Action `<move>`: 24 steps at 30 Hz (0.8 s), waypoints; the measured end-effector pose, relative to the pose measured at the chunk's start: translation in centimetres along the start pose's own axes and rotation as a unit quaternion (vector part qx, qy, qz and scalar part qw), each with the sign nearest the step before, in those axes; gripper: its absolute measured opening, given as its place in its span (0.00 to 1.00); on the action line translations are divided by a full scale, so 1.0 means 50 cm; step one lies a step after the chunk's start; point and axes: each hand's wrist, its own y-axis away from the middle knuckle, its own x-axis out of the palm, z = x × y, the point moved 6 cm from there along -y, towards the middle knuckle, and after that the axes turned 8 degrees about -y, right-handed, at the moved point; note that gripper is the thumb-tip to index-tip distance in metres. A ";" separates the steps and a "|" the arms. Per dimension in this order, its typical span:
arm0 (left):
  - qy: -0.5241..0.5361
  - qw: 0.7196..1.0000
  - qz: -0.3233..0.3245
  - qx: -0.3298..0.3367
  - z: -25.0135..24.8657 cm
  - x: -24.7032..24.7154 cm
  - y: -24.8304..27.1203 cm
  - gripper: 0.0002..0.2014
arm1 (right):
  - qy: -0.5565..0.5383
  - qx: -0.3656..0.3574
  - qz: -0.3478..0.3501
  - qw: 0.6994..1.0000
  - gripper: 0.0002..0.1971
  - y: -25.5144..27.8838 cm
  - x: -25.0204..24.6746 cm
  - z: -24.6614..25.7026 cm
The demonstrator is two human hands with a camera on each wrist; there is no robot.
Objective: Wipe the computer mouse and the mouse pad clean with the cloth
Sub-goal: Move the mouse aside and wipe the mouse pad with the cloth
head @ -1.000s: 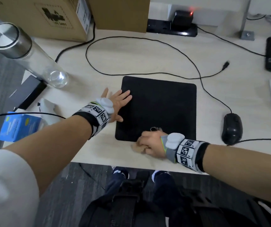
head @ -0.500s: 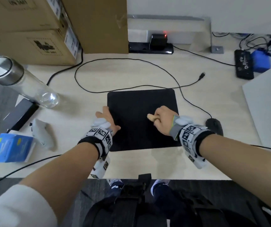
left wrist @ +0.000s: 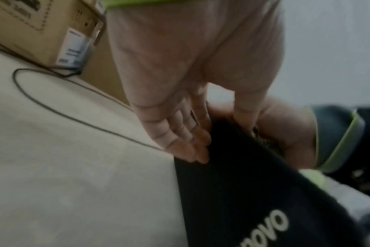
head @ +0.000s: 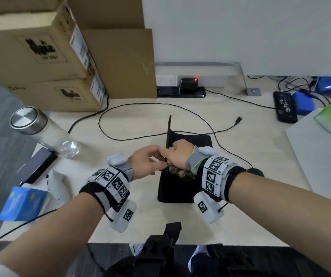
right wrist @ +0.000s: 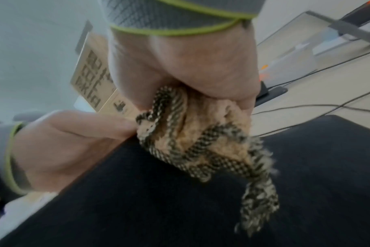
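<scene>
The black mouse pad point(head: 180, 191) lies on the light desk with its left side folded up almost vertical. My left hand point(head: 150, 162) pinches that raised edge, fingers point(left wrist: 192, 147) on the outer face and thumb on the inner. My right hand point(head: 178, 154) grips a bunched tan cloth point(head: 180, 173) with black-and-white checked trim and holds it against the pad's inner surface point(right wrist: 180, 208). The cloth point(right wrist: 201, 138) hangs out below the fist. The black wired mouse point(head: 256, 171) sits right of the pad, mostly hidden behind my right wrist band.
A glass bottle point(head: 40, 132) with a steel cap lies at the left. Cardboard boxes point(head: 40, 56) stand at the back left. The mouse cable point(head: 140, 106) loops behind the pad. A blue carton point(head: 22, 202) sits front left, a white box point(head: 320, 160) at the right.
My left hand went from lying flat on the pad's left edge to lifting that edge upright. My right hand with the cloth moved from the pad's front edge to its middle.
</scene>
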 end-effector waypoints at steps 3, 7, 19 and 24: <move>0.100 0.995 0.010 -0.013 -0.010 -0.030 0.006 0.10 | -0.012 -0.035 -0.013 0.999 0.17 0.009 -0.056 0.010; 0.139 0.984 -0.052 -0.096 0.046 -0.039 -0.009 0.16 | -0.130 -0.109 -0.048 0.984 0.20 0.038 -0.122 0.041; 0.294 0.927 -0.116 -0.203 0.142 -0.059 -0.037 0.14 | -0.295 -0.114 -0.058 0.947 0.12 0.071 -0.250 -0.041; 0.157 0.971 -0.128 -0.130 0.107 -0.091 -0.027 0.06 | 0.033 0.006 -0.060 0.998 0.20 0.031 -0.248 -0.160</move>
